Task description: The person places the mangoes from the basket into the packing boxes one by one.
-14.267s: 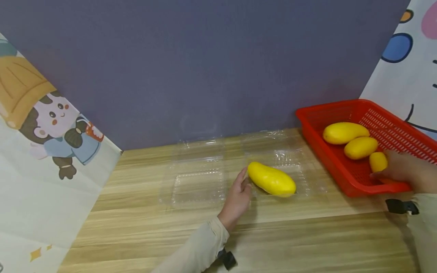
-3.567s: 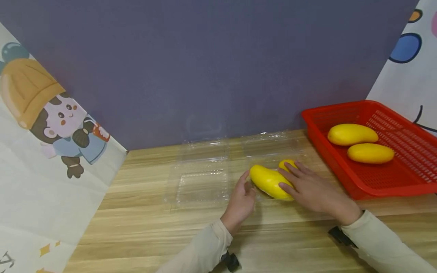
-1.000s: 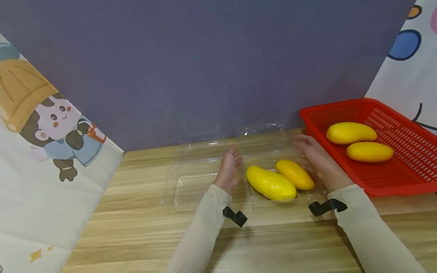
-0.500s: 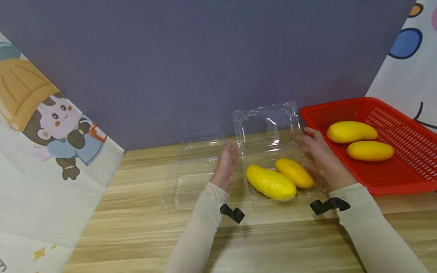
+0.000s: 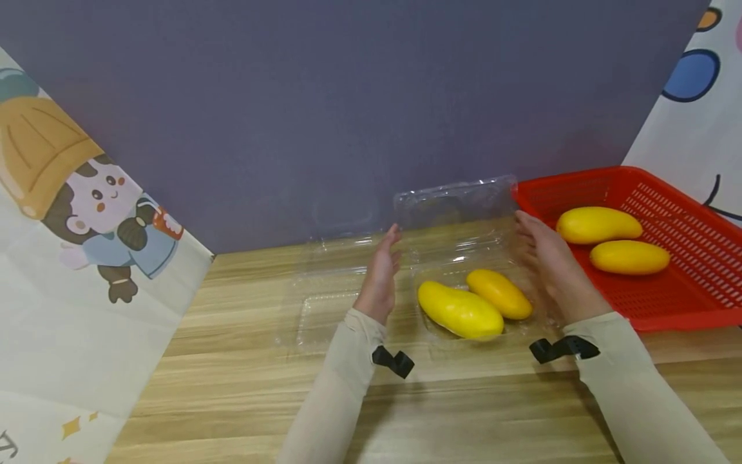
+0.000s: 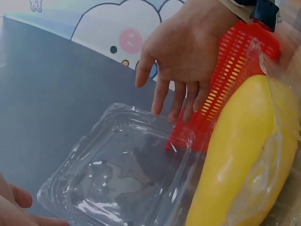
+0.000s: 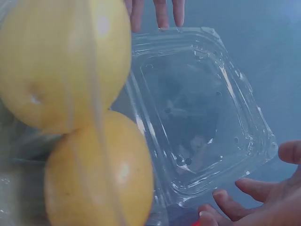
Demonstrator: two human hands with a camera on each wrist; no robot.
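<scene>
The lid [image 5: 458, 216] stood raised and tilted at the back of the box [image 5: 446, 274], flanked by the left hand [image 5: 379, 277] and the right hand [image 5: 551, 261]. Neither hand was closed round anything: fingers were extended at the lid's two side edges, and whether both truly touched it could not be told. With so loose a hold, the lid could well have slipped and fallen back behind the box, or swung over crookedly if one side was pushed harder. The big fruit [image 5: 460, 310] and small fruit [image 5: 500, 294] lay side by side in the box; their rounded height might have kept the lid from seating. The box looked light enough to skid if its hinge was tugged, and the basket [image 5: 684, 319], close on the box's right, might have caught the right hand.

Box and lid were thin, clear, glossy plastic with ribbed walls and rounded corners. The big fruit was smooth, yellow and slightly bent; the small one was a deeper orange-yellow oval. The basket was red, slotted plastic holding two more yellow fruits [image 5: 599, 225]. Left of the box, another clear box [image 5: 330, 316] lay open on the wood-grained table [image 5: 232, 361].
</scene>
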